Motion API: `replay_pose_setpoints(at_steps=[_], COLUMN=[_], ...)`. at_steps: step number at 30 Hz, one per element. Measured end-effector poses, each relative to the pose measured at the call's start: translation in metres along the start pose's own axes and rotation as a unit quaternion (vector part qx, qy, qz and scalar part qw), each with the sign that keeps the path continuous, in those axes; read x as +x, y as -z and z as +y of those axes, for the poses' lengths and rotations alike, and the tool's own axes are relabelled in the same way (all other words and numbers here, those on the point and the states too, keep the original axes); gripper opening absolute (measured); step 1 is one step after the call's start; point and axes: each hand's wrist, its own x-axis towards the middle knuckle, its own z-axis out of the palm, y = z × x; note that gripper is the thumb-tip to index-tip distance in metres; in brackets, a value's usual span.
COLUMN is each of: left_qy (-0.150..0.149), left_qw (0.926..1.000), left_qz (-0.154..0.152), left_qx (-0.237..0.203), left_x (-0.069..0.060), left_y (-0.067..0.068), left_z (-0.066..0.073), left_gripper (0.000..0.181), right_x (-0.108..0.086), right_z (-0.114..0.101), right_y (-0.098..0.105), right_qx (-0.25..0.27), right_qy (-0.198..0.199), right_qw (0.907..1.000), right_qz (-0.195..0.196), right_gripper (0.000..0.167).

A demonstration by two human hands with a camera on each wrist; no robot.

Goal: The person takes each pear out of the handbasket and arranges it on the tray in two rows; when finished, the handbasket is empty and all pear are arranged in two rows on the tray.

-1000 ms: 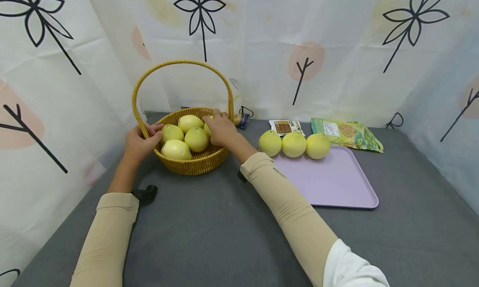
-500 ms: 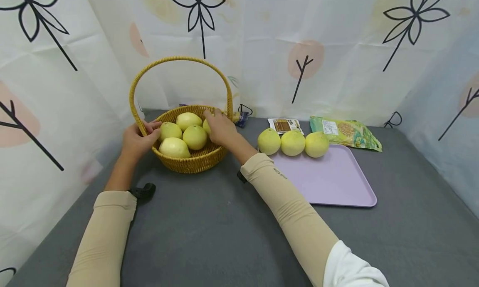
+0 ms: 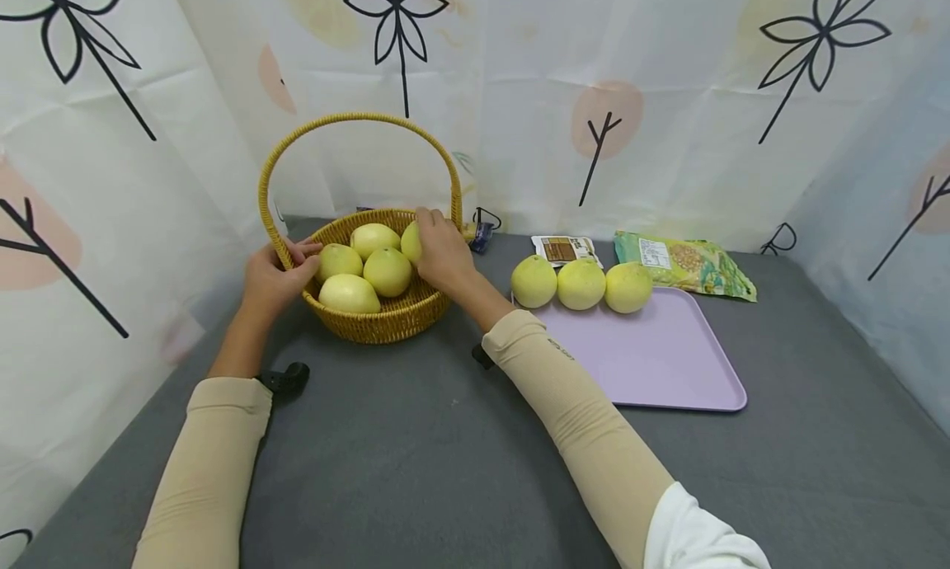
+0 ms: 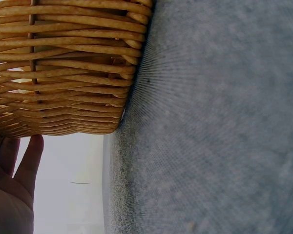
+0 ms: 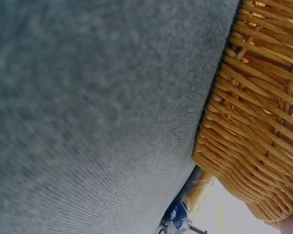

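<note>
A golden woven basket [image 3: 374, 328] with a tall hoop handle stands at the back left. Several round pale yellow-green fruits [image 3: 388, 272] lie inside. My left hand [image 3: 273, 280] grips the basket's left rim by the foot of the handle; in the left wrist view its thumb and fingers meet the weave. At the right rim my right hand [image 3: 448, 256] reaches over, beside a fruit [image 3: 411, 241] that it partly covers. Its fingertips are hidden, so whether it holds the rim or the fruit does not show. The right wrist view has mainly the basket's outer wall [image 5: 259, 112].
A lilac tray [image 3: 668, 359] lies to the right, with three more such fruits [image 3: 581, 284] in a row along its back edge. Behind them are a small white-and-brown packet [image 3: 566, 249] and a green bag [image 3: 690, 264]. A blue-and-gold packet [image 3: 481, 236] lies behind the basket.
My right hand has shifted slightly right, off the top of the fruit at the basket's right side, so more of that fruit shows. My left hand keeps its hold on the rim.
</note>
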Motion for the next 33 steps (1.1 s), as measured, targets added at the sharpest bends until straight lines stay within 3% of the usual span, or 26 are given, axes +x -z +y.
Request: replay_pose_setpoints(at_steps=[6, 17, 25, 33], left_qy=[-0.002, 0.003, -0.011, -0.003], left_qw=[0.9999, 0.9999, 0.9998, 0.9999], left_qz=[0.002, -0.005, -0.003, -0.003], left_qx=[-0.014, -0.014, -0.013, -0.009], left_x=[0.000, -0.002, 0.000, 0.003], left_y=[0.000, 0.000, 0.000, 0.000], left_z=[0.001, 0.000, -0.001, -0.003], left_gripper=[0.028, 0.032, 0.030, 0.027], right_x=[-0.001, -0.008, -0.013, -0.024], right_z=[0.000, -0.002, -0.003, -0.004], right_y=[-0.001, 0.005, 0.015, 0.025], right_qx=[0.011, 0.016, 0.066, 0.101], right_qy=[0.014, 0.040, 0.038, 0.052], right_qw=[0.9982, 0.9936, 0.9919, 0.9869], right_qz=[0.057, 0.105, 0.102, 0.115], right_gripper=[0.067, 0.068, 0.068, 0.069])
